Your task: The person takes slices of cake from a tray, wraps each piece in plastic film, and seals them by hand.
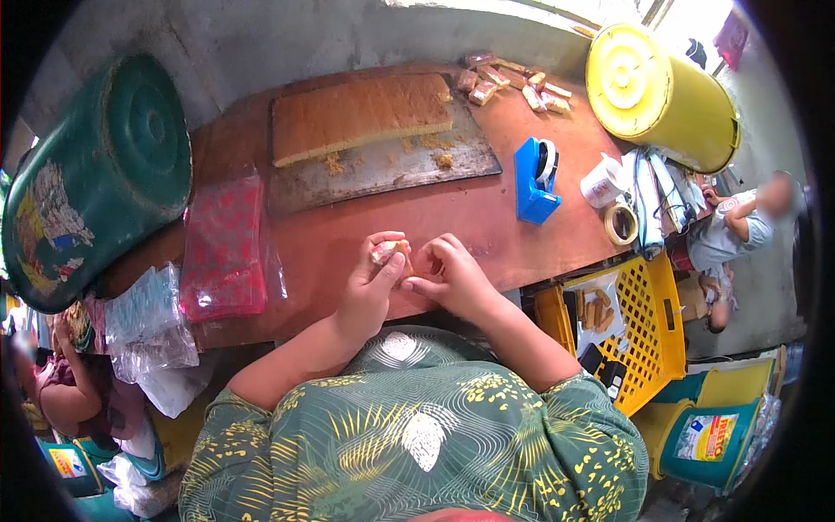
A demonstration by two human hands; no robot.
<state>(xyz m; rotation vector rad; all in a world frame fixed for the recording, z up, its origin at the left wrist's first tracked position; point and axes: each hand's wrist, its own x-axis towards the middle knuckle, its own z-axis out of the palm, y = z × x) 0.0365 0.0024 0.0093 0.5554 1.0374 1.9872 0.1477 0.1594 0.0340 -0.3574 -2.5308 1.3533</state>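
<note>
Over the front part of the brown table, my left hand [380, 274] is closed round a small wrapped piece of cake [384, 252]. My right hand [448, 277] is beside it, thumb and fingers bent together near the wrapper's end; what they pinch is too small to make out. Beyond my hands, a large slab of sponge cake [357, 117] lies on a dark metal tray [391, 174] with crumbs. A pile of wrapped cake pieces [513, 83] sits at the back. Right of the tray stands a blue tape dispenser [535, 196].
Pink plastic bags [223, 248] lie at the left beside a green drum [96, 183]. A yellow bucket [665, 96], a white cup [602, 181] and a tape roll [620, 224] are at the right. Below is a yellow crate [652, 339]. People are at both sides.
</note>
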